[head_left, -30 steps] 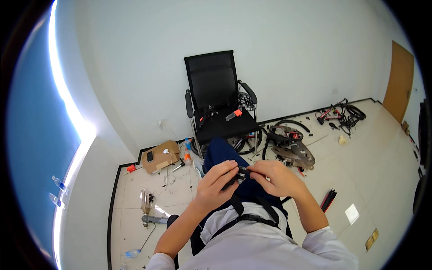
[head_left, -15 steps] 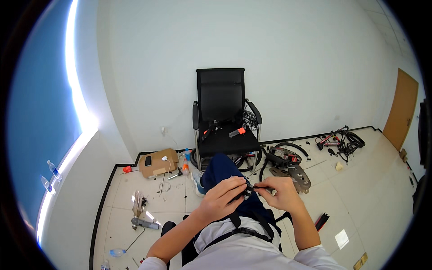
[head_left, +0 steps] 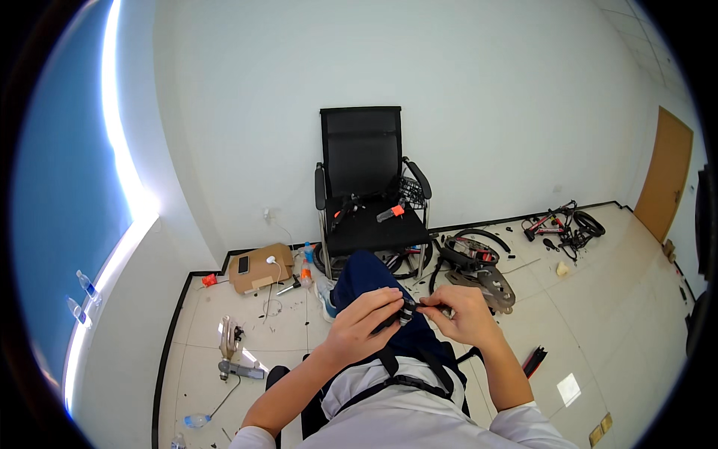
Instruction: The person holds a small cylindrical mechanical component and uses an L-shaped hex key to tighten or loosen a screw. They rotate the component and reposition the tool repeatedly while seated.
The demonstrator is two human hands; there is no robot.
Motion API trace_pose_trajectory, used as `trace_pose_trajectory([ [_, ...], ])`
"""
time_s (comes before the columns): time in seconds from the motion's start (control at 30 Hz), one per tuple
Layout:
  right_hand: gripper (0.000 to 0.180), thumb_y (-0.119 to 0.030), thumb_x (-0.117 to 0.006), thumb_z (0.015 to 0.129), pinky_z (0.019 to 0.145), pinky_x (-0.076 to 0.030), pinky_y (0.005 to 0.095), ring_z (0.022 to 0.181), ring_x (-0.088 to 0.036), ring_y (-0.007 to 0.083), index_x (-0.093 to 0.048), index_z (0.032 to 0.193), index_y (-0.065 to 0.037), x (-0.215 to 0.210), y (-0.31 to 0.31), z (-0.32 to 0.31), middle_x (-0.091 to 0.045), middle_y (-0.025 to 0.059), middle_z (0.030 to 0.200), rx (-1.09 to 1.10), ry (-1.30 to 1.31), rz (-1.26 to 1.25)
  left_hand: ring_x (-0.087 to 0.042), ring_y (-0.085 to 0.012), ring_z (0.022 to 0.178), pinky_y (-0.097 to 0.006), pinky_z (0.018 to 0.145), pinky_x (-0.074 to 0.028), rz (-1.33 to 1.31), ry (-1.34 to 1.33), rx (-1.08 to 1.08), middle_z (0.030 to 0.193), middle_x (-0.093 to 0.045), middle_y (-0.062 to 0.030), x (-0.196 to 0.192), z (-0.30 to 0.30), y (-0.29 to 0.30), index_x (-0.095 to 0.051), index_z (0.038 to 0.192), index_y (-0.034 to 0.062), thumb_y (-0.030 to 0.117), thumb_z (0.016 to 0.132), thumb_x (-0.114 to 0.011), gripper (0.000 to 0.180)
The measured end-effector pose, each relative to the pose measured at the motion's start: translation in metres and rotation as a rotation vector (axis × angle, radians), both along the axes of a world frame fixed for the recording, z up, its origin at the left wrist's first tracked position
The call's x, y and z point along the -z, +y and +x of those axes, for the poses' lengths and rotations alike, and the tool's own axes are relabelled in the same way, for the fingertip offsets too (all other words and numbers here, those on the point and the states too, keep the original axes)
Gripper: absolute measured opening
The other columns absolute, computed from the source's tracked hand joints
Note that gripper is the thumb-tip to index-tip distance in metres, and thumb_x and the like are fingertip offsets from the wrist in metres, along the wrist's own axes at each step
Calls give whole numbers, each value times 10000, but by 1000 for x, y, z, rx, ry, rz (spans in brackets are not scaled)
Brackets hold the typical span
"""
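Observation:
Above my raised leg in dark blue trousers (head_left: pixel 364 277), my two hands meet in front of my body. My left hand (head_left: pixel 363 323) is closed round a small black part with a silvery band (head_left: pixel 407 312); its exact kind is too small to tell. From the right side, my right hand (head_left: pixel 465 317) pinches a thin dark piece (head_left: pixel 425 307) between thumb and fingers. The inner end of that piece reaches the black part. The rest of it is hidden by the right hand's fingers.
A black armchair (head_left: pixel 363 232) ahead holds a clear bottle with an orange label (head_left: pixel 390 214) and dark parts. Bicycle parts (head_left: pixel 479 258) lie right of it, a small bicycle frame (head_left: pixel 553 230) farther right. Left are a cardboard piece (head_left: pixel 258 278), a phone (head_left: pixel 244 265) and a power drill (head_left: pixel 241 370).
My view has shifted slightly. Both hands stay together, and the black part appears turned a little in my left hand's grasp.

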State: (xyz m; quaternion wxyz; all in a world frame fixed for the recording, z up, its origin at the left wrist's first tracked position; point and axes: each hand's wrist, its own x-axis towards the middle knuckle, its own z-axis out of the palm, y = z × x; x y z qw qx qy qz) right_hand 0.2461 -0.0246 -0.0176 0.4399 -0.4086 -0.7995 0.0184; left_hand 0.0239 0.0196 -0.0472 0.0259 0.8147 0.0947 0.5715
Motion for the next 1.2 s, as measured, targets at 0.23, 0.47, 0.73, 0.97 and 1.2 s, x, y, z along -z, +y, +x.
trace_pose_trajectory([
  [0.23,221,-69,-818,757,527,-477,302,566,-618,231,-607,742,-8,4,2,-4,-611,93,666,39,-8,87,-663,-300,1078,-363,925,-553,-2,17,-7,1179,-658,-149,-1,1,-1,-687,1082,-37,-44,697,-792,399],
  [0.47,169,-51,-818,749,530,-482,304,581,-639,234,-666,808,-6,8,4,-6,-654,112,707,8,71,57,-675,-292,1038,-349,889,-561,-46,-26,-15,1163,-664,-148,3,3,1,-689,1079,-33,-37,701,-802,395],
  [0.73,112,-106,-697,882,592,-524,352,671,-667,306,-688,942,-11,3,0,-6,-687,126,803,12,-101,30,-680,-291,1026,-347,884,-563,1,-40,-45,1157,-667,-151,4,1,4,-693,1074,-25,-35,697,-808,395],
  [0.97,171,-44,-686,877,588,-516,320,695,-665,259,-651,1036,6,1,1,-11,-682,129,872,-53,-50,22,-703,-275,978,-339,855,-580,19,-55,-86,1118,-694,-157,3,3,4,-711,1039,-21,-23,660,-864,409],
  [1.2,141,-34,-723,869,630,-534,319,706,-663,225,-636,977,-8,7,-1,-10,-676,116,860,25,122,-109,-692,-271,992,-335,865,-574,-7,-97,-84,1121,-681,-144,4,5,1,-701,1034,-26,-9,695,-843,368],
])
